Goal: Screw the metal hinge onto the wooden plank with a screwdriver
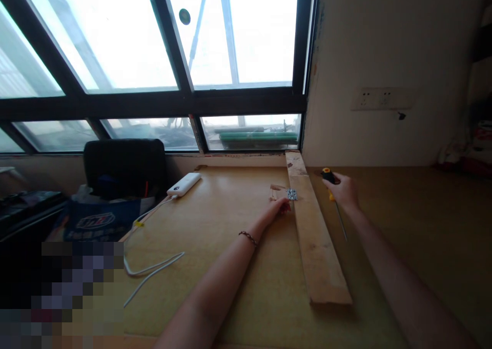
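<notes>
A long wooden plank [317, 236] lies lengthwise on the table, running toward the window. On its left edge sits a small silver metal hinge [292, 194]. My left hand [282, 206] is beside that edge, just below the hinge, with its fingers curled together; what they pinch, if anything, is hidden. Just behind these fingers is a small wood piece [277, 188]. To the right of the plank, my right hand [344, 189] is closed around the handle of a screwdriver [340, 221], black and yellow. Its metal shaft points down toward the table, apart from the plank and hinge.
A white power bank [184, 184] with a white cable [154, 267] lies on the left of the wooden table [230, 246]. Beyond the table's left edge are a black chair [125, 159] and a blue bag [96, 226]. Windows and a wall with sockets [380, 98] border the back.
</notes>
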